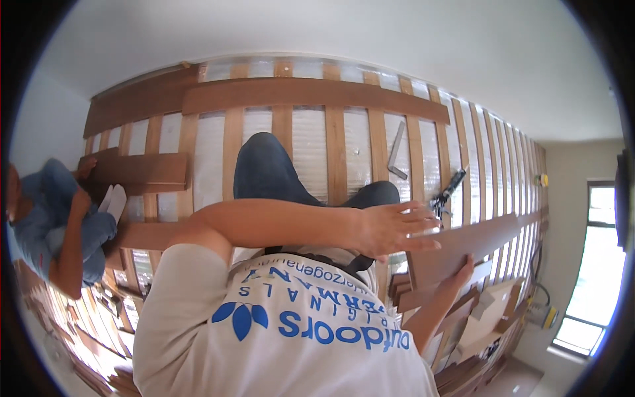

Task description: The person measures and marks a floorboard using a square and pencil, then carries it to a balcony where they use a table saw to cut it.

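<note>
A long brown floorboard (456, 248) lies slanted at my right side. My right hand (464, 272) is closed round its lower edge, thumb showing on the upper face. My left arm reaches across my body, and my left hand (402, 228) is over the board's near left end, fingers stretched and apart. Whether those fingertips touch the board I cannot tell. Just beyond them rests a black tool (452, 186), its kind unclear. A bent flat metal bar (397, 152) lies across the battens in front of my knees.
Light wooden battens (336, 149) run over shiny sheeting. Brown boards (284, 92) lie along the far wall. At left a person (59, 225) sits with a hand near more boards (149, 173). Stacked boards (400, 291) and an open cardboard box (486, 321) are at my right, by a window (585, 274).
</note>
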Motion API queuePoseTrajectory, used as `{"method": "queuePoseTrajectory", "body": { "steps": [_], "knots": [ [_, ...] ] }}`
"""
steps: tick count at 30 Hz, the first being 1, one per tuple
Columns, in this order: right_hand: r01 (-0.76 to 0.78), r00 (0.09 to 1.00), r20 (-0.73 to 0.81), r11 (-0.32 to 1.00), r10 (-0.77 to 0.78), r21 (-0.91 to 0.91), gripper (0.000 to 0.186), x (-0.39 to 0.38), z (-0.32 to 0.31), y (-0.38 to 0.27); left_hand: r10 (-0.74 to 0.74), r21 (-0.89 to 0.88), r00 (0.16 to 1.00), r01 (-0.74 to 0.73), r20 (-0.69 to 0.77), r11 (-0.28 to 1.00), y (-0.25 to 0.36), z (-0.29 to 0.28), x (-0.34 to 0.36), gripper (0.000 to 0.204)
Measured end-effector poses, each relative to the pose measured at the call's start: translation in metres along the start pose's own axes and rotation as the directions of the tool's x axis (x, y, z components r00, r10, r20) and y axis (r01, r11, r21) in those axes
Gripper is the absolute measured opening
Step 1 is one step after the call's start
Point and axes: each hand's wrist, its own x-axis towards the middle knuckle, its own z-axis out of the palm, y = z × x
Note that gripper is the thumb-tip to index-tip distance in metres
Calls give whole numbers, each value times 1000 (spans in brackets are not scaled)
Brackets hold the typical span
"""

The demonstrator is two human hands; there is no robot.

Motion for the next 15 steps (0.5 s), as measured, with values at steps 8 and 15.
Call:
{"method": "queuePoseTrajectory", "body": {
  "steps": [8, 15],
  "knots": [
    [246, 887, 288, 898, -360, 366, 56, -122, 176, -93, 502, 405, 735, -331, -456, 852, 0, -79, 5, 30],
    [42, 917, 352, 924, -186, 380, 73, 24, 191, -84, -304, -454, 696, -35, -650, 890, 3, -177, -148, 33]
  ]
}}
